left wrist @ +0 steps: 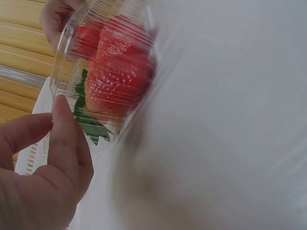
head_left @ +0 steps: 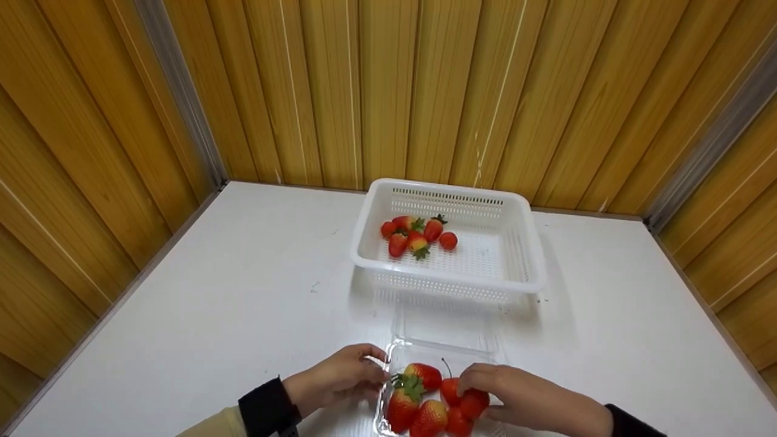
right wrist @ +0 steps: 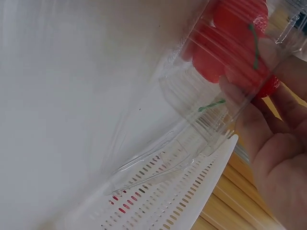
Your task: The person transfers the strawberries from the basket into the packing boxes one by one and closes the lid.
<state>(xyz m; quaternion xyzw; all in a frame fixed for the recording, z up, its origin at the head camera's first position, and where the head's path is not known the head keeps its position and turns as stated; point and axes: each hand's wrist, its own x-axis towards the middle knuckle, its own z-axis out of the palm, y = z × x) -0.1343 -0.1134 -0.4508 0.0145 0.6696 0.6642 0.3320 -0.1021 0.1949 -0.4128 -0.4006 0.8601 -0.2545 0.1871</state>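
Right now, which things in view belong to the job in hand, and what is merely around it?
Part of the job:
left hand, pinching the clear box at its edge
right hand, holding a round red fruit
strawberries in the box
probably the white basket with similar fruit

Merely around:
white table
wood-patterned walls
black left wristband

Strawberries [head_left: 429,417], cherries [head_left: 459,423] in clear box [head_left: 419,352]

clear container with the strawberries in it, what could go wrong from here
The round red fruit in the right grip might slip and roll away. The clear container could bend or shift where the left grip pinches its rim. Its open lid, lying close to the white basket, might catch there.
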